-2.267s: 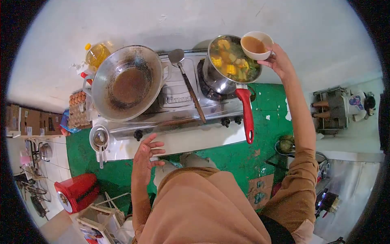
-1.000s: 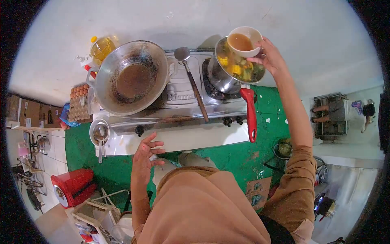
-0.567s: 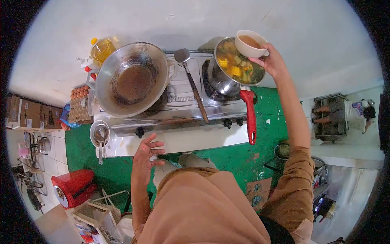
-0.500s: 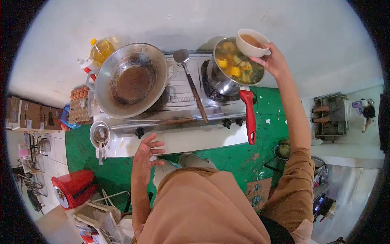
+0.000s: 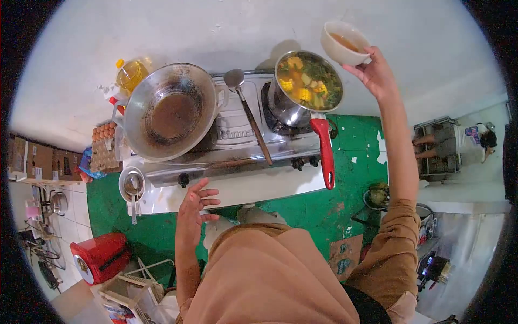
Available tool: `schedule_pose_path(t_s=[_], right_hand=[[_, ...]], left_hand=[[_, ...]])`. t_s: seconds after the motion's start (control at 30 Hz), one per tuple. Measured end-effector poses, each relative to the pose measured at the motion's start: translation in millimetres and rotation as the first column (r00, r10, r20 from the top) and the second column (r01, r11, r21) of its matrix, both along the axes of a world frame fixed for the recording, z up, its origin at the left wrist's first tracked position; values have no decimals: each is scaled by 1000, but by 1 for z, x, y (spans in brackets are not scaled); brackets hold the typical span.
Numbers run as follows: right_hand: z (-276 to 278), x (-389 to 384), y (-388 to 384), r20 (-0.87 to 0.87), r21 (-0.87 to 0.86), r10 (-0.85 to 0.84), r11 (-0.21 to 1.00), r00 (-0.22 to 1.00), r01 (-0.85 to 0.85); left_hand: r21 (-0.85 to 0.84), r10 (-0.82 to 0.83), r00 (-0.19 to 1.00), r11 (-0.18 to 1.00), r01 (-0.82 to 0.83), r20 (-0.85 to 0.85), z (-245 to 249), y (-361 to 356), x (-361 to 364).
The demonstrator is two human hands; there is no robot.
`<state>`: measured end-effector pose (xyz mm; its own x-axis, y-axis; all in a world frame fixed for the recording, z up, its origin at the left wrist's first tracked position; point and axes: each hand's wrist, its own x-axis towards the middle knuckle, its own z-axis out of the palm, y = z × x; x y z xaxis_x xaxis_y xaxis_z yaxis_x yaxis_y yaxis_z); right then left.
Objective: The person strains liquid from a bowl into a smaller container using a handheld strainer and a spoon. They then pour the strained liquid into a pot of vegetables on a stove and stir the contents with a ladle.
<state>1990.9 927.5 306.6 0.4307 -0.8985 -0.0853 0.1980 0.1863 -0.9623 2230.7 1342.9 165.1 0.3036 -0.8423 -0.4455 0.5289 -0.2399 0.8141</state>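
My right hand [image 5: 372,74] grips a white bowl [image 5: 335,49] by its near side, with brown liquid tilted inside it. The bowl is up and to the right of a steel saucepan [image 5: 291,110], apart from its rim. Corn pieces, greens and broth fill the pan, whose red handle [image 5: 325,156] points toward me. With fingers spread and nothing in them, my left hand [image 5: 196,211] hovers before the stove's front edge. Nearest to it is a black stove knob [image 5: 183,179]. A wide wok [image 5: 202,127] with brown residue stands on the left burner.
A wooden-handled spatula [image 5: 250,110] lies across the middle of the stove [image 5: 237,92]. At the left are an oil bottle [image 5: 131,75], an egg tray [image 5: 104,154] and a white bowl with strainers [image 5: 133,186]. Another person [image 5: 472,143] is at the far right.
My right hand has moved the bowl up and to the right, from over the pan's rim to clear of it. The left hand stays nearly still. The view has shifted slightly.
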Motion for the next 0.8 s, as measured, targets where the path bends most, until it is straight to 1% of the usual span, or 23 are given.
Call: schedule_pose_path(t_s=[0.03,0.07,0.13,0.17,0.27,0.4,0.47,0.5,0.53,0.6,0.63,0.77,0.8], right_hand=[[-12,-1,0,14,59,-5,998,1000,4],[-25,-3,-1,16,59,-2,998,1000,1],[-52,-7,-4,-7,162,3,987,1000,-2],[-59,-5,-1,-20,203,-48,978,999,51],[-71,-4,6,-31,194,-80,977,996,84],[-53,-7,3,-12,188,-52,981,999,53],[-24,-5,9,24,86,14,996,1000,-16],[-12,-5,8,17,33,-17,999,1000,16],[0,-4,10,18,30,-19,999,1000,19],[23,-3,14,52,-89,-6,996,999,11],[30,-3,13,42,-137,-2,991,999,8],[28,0,20,67,-159,-46,986,997,56],[16,-1,19,62,-73,-35,997,997,40]], left_hand=[[-2,2,1000,1000,-2,1,0,1,0],[12,5,1000,1000,-5,-3,1,2,0],[25,13,1000,1000,-12,-7,1,4,0],[15,13,1000,1000,-13,0,1,6,0],[14,16,1000,1000,-17,14,0,10,1],[32,18,1000,999,-19,20,1,11,0],[21,13,1000,1000,-13,18,1,11,-1],[12,10,1000,1000,-10,18,1,11,-2],[9,7,1000,1000,-7,18,2,10,-3],[16,-5,1000,1000,5,29,3,9,-4],[13,-7,1000,1000,6,29,3,9,-4],[-10,-13,999,1000,14,30,4,10,-4],[-11,-10,999,1000,11,33,4,11,-4]])
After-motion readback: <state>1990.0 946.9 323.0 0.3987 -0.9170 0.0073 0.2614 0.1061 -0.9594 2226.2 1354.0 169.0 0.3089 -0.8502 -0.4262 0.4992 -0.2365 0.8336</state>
